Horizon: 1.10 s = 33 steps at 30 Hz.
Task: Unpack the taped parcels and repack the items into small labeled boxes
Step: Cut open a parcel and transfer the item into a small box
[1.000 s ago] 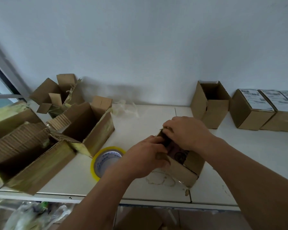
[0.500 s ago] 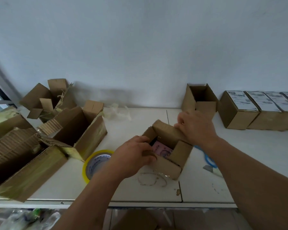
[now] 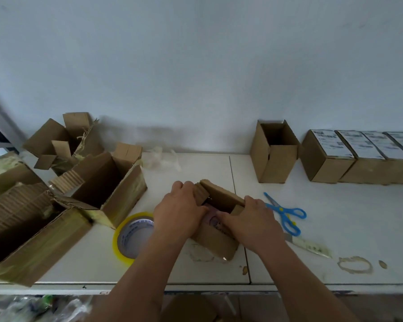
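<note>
box: small box [image 3: 215, 238] sits on the table [image 3: 335, 228] directly under your two hands, top not yet closed, one corner pointing toward you.
contents: pinkish item [image 3: 213, 220] visible inside, between your hands, below the flap line. Can't tell what it is.
left hand: left hand [image 3: 180, 211] is on the box's left side, fingers curled over the left flap [image 3: 200, 194] and gripping it, pressing it inward.
right hand: right hand [image 3: 249, 219] is on the right side, fingers bent over the right flap [image 3: 237, 209], fingertips reaching into the opening toward the item.
key relation: opening lies between your fingertips; the box's long axis runs from your left fingers away and right, diagonal to the table edge. Both hands equally near, one flap each.
far flap: rear flap [image 3: 223, 194] stands up just beyond your fingers, not folded yet.
next, my guess: side flaps down first, then rear flap over them.
tape: tape roll [image 3: 133, 235] is just left of your left wrist, so nearer that hand.
scissors: blue scissors [image 3: 285, 213] just right of your right fingers.
</note>
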Motion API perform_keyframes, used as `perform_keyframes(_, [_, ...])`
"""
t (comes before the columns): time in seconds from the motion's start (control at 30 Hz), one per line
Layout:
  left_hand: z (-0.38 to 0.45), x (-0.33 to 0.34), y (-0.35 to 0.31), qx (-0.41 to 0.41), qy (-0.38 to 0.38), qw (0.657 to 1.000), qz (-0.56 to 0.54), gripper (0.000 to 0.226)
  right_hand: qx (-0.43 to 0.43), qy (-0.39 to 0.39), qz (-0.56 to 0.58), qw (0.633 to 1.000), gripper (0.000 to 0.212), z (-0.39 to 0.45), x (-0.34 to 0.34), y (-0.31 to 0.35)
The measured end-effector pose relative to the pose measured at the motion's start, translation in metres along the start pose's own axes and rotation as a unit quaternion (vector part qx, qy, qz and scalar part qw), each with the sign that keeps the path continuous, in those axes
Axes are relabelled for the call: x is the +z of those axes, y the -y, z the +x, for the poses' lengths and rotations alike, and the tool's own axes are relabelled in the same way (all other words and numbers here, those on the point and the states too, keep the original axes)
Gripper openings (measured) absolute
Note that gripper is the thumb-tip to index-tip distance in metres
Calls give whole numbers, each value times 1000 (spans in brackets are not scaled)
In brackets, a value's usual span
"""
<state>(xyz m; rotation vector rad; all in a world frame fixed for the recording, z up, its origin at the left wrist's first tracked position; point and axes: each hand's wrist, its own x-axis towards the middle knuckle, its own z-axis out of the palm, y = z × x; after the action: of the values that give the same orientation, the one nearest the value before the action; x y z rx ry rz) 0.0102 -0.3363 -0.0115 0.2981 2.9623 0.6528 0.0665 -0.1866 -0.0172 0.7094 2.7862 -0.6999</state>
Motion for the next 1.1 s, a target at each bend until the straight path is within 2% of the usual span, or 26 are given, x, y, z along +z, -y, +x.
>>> perform_keyframes(0.13, [4,4,-1,-1,-24,999,47,32,20,45,134,990,43,0,-4,3])
perform_keyframes(0.27, [8,0,-2,8,-34,998,48,19,-5,114,267,957,14,-3,-25,-5])
perform_keyframes(0.3, [9,-2,-2,17,-33,999,40,19,-6,127,291,948,14,-5,-29,-8])
perform_keyframes(0.43, [12,-17,5,2,-59,996,-73,27,-9,139,337,931,56,-5,-28,-24])
perform_keyframes(0.47, [14,-20,9,-17,-78,990,-114,26,-9,133,346,929,60,-5,-28,-27])
perform_keyframes(0.53, [17,-22,18,-49,-115,980,-157,26,-10,132,376,917,53,-5,-28,-32])
perform_keyframes(0.6, [21,-18,25,-56,-119,981,-144,29,-8,144,404,904,44,-9,-31,-38])
perform_keyframes(0.67, [25,-12,30,-65,-96,990,-75,28,-1,156,400,903,47,-12,-33,-46])
perform_keyframes(0.77, [28,-7,31,-60,-49,995,63,50,4,192,421,887,54,-16,-33,-57])
perform_keyframes(0.8, [27,-9,28,-52,-32,996,66,56,6,200,428,881,55,-16,-32,-60])
perform_keyframes(0.9, [20,-17,14,-19,24,999,39,64,18,192,448,873,56,-14,-27,-58])
perform_keyframes(0.97, [13,-18,8,-22,48,998,-20,64,23,179,461,869,55,-13,-21,-55])
perform_keyframes(1.03, [8,-17,7,-33,59,995,-69,64,10,178,447,877,57,-12,-15,-52])
perform_keyframes(1.1, [10,-14,12,-29,54,995,-77,62,-10,159,408,899,58,-12,-9,-49])
